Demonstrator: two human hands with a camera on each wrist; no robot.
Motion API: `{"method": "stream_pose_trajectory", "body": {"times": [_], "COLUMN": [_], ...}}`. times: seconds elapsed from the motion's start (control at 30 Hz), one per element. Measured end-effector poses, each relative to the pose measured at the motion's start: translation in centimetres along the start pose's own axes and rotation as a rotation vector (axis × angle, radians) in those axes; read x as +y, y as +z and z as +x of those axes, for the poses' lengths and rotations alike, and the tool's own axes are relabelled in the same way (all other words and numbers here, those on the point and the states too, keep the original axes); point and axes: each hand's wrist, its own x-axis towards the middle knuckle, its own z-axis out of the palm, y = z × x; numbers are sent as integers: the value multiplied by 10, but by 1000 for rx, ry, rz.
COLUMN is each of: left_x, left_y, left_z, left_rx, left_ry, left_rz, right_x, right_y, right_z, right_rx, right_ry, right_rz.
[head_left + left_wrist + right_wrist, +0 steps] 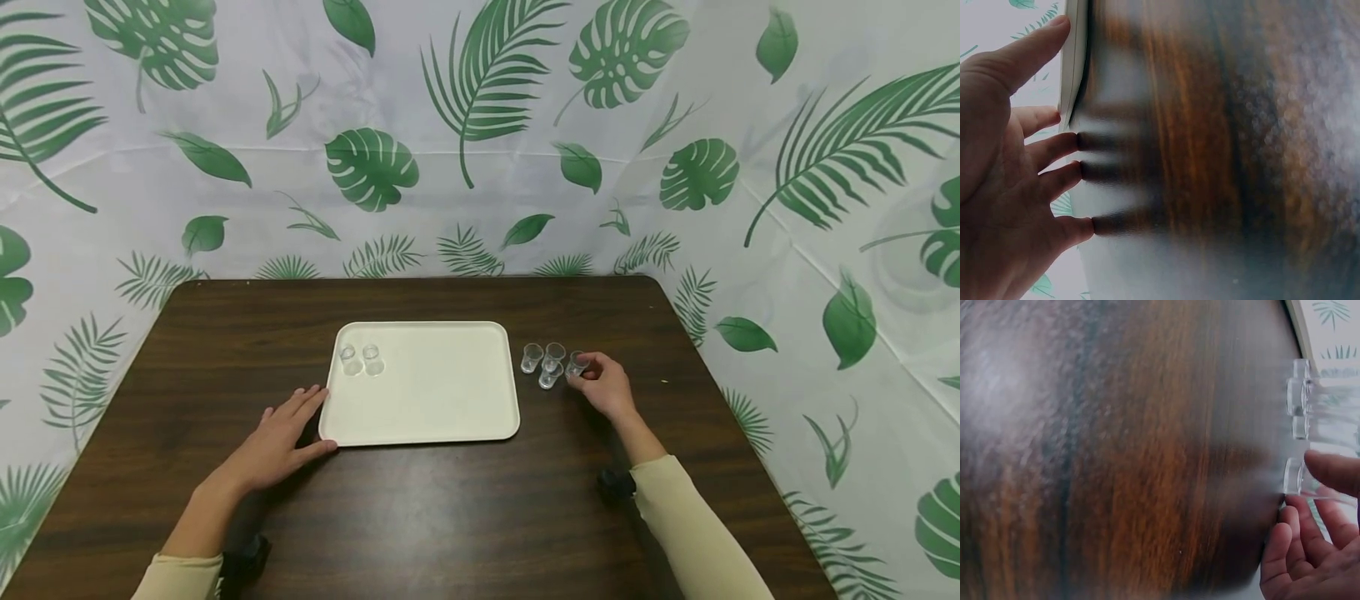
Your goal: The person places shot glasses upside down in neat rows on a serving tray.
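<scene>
A cream tray (450, 400) lies in the middle of a dark wood table (450, 517). Two small clear cups (350, 360) stand side by side in the tray's far left corner. Right of the tray stands a cluster of several more clear cups (542, 360). My right hand (588, 372) pinches the rightmost cup (576, 363) of that cluster between thumb and fingers; in the right wrist view that cup (1294, 477) sits at my fingertips (1335, 472). My left hand (300, 425) lies flat on the table, fingers straight, touching the tray's near left corner (1075, 62).
A white sheet with green leaf prints (480, 150) hangs close behind and beside the table. The table's right edge (720, 392) runs a little beyond the cup cluster. Bare wood shows in front of the tray.
</scene>
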Motion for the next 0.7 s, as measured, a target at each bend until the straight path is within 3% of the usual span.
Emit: {"method": "stream_pose_trajectory", "body": {"times": [0.7], "left_x": [0], "left_y": [-1], "left_z": [0], "left_rx": [-4], "left_ry": [6], "left_rz": [-4], "right_x": [0], "right_y": [2], "right_z": [1], "right_rx": [46], "right_ry": [-2], "right_rz": [-11]}}
